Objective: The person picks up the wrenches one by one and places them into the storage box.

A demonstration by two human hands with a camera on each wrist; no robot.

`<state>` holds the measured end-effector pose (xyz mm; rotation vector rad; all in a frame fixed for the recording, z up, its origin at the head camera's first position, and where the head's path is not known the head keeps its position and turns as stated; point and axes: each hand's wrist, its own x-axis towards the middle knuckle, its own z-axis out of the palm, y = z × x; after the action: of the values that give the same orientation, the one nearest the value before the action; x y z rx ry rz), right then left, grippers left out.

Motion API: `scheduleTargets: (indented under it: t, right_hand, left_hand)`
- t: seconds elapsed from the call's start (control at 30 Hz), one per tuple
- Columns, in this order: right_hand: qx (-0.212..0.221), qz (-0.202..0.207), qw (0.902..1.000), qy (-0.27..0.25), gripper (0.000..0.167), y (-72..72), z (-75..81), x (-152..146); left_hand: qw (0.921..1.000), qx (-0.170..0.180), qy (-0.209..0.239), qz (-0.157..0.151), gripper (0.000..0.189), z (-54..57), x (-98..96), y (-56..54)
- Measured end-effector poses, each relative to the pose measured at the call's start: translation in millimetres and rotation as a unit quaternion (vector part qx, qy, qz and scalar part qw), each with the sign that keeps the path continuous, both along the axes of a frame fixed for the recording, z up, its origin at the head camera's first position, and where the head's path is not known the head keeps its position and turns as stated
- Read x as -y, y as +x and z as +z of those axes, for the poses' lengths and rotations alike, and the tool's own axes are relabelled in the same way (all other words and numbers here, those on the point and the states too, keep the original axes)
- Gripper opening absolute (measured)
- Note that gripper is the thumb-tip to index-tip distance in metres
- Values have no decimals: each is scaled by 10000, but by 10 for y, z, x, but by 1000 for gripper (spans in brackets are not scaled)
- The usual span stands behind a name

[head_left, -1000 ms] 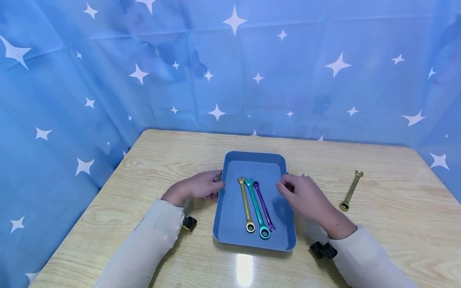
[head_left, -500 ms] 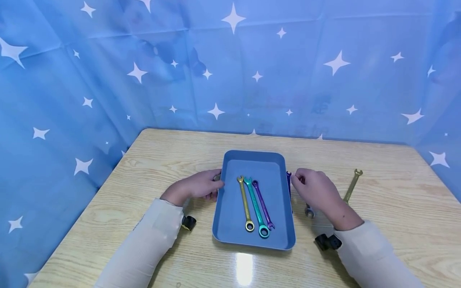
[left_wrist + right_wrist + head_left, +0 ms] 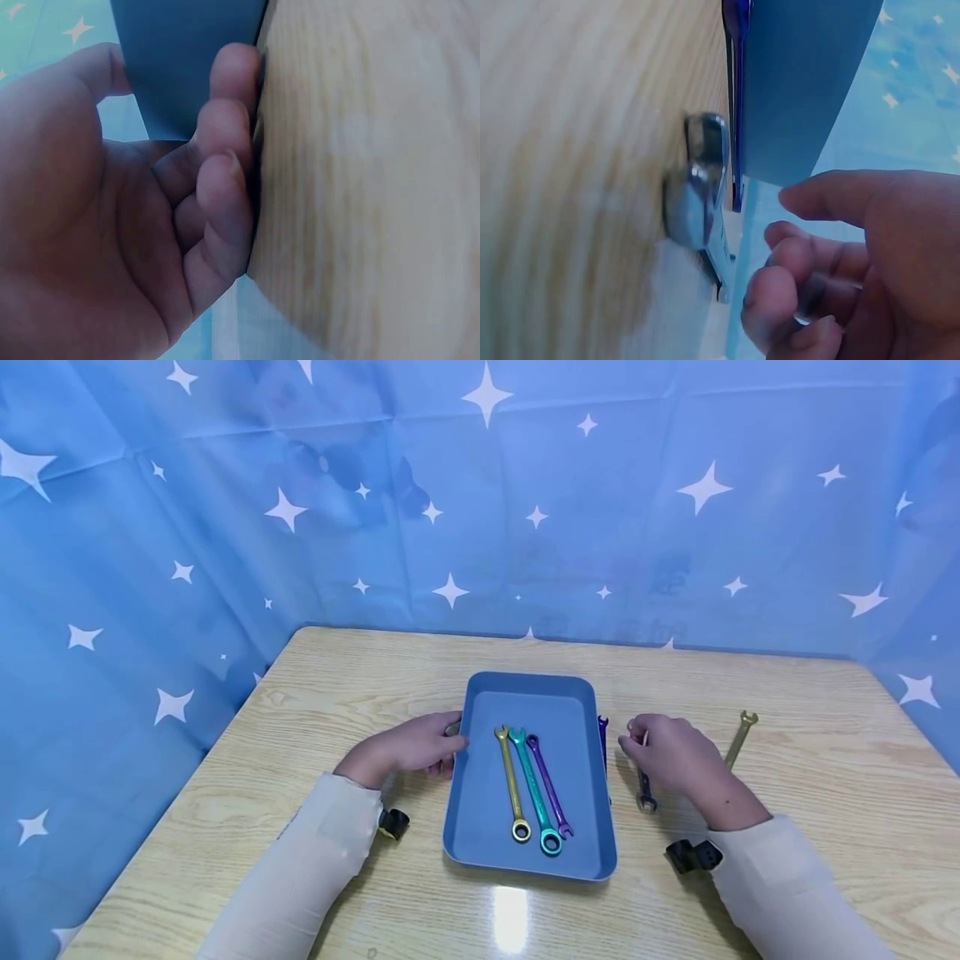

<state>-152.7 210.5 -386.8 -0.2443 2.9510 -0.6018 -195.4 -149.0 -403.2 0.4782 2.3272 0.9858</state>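
Right hand (image 3: pixel 671 756), fingers loosely curled and thumb apart, in a narrow posture near the silver wrench (image 3: pixel 645 789); a dark, blurred patch among the fingers cannot be identified. The wrench lies on the table (image 3: pixel 360 677), right of the tray, its far end hidden by the hand. Its low profile could make fingertips slip, especially if they close above the shank. A dark-blue wrench (image 3: pixel 603 739) stands close beside the tray's right outer wall; in so narrow a gap, a sideways sweep could knock it. Left hand (image 3: pixel 408 746) grips the left wall of the blue tray (image 3: pixel 536 703); a tug there could slide the gold (image 3: pixel 512 785), teal (image 3: pixel 535 792) and purple wrenches (image 3: pixel 549 785) inside. Farther right, a second gold wrench (image 3: pixel 741 739), partly covered, risks being brushed by the forearm.
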Motion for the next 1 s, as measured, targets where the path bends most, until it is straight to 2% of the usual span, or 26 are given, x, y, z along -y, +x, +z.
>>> scheduleTargets:
  t: [0.2,0.43,1.0]
  right_hand:
    - [367,-66,9993,75,24,-16,1,-49]
    - [940,-109,9955,7,25,-15,2,-77]
    - [1135,-111,9934,90,23,-32,-26,-100]
  left_hand:
    - [10000,-10,-34,8,54,4,4,3]
    - [10000,-3,-56,23,56,4,3,7]
    - [10000,-8,-9,9,53,2,6,6]
